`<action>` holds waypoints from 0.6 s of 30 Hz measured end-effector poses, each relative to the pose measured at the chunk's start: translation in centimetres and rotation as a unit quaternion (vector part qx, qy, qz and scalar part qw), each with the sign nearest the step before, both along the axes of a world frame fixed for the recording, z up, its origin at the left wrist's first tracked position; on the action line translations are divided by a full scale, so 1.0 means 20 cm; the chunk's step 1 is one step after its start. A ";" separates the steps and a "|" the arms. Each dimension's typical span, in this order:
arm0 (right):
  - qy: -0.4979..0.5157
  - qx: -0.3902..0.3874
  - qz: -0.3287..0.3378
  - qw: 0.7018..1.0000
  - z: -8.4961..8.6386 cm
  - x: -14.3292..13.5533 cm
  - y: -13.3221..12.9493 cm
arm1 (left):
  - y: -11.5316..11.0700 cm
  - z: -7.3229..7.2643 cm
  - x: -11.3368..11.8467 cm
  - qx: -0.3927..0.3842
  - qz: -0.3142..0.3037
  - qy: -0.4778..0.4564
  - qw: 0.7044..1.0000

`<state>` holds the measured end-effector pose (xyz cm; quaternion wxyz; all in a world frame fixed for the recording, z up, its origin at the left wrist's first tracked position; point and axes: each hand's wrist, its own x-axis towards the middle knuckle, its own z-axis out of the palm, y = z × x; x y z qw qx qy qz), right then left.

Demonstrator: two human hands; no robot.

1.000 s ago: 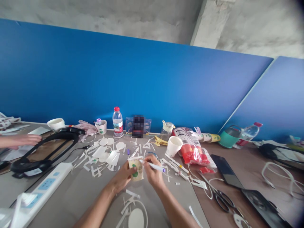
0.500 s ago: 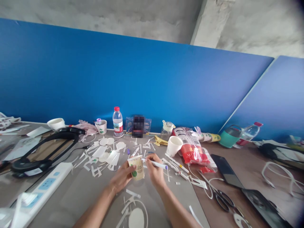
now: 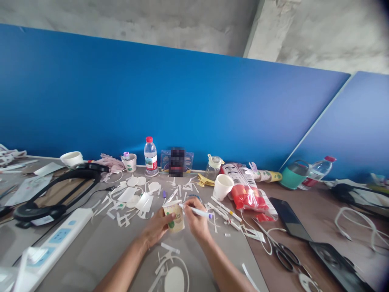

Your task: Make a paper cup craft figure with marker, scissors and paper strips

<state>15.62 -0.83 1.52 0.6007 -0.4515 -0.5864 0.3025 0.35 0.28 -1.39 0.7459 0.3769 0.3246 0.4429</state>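
My left hand (image 3: pixel 157 228) is wrapped round a small cream paper cup (image 3: pixel 176 224) with green spots, its rim tilted upward. Pinched in my right hand (image 3: pixel 196 219) is a white marker (image 3: pixel 199 211) with a purple end. The marker's tip is at the upper right side of the cup, near the rim; whether it touches cannot be made out. A purple cap (image 3: pixel 164 194) lies behind the cup. White paper scraps (image 3: pixel 144 202) are spread to the left of the hands.
A water bottle (image 3: pixel 150 157) stands at the back. On the right are a white cup (image 3: pixel 223 187), a red-and-clear package (image 3: pixel 246 186), several markers (image 3: pixel 226 209), black scissors (image 3: pixel 285 257) and a phone (image 3: pixel 290 219). A power strip (image 3: pixel 60 239) and black headgear (image 3: pixel 57 202) are on the left.
My right hand and the marker have shifted slightly left. The cup has turned a little in my left hand.
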 end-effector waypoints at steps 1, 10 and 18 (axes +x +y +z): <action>-0.007 0.005 0.000 1.000 0.00 0.00 0.00 | 0.00 0.01 0.00 -0.002 -0.001 0.002 1.000; -0.012 0.006 0.006 1.000 0.01 0.00 0.00 | -0.02 0.04 0.00 -0.007 0.007 0.011 1.000; -0.010 -0.006 -0.006 1.000 0.02 0.00 -0.01 | -0.02 0.05 0.00 -0.002 0.001 0.009 1.000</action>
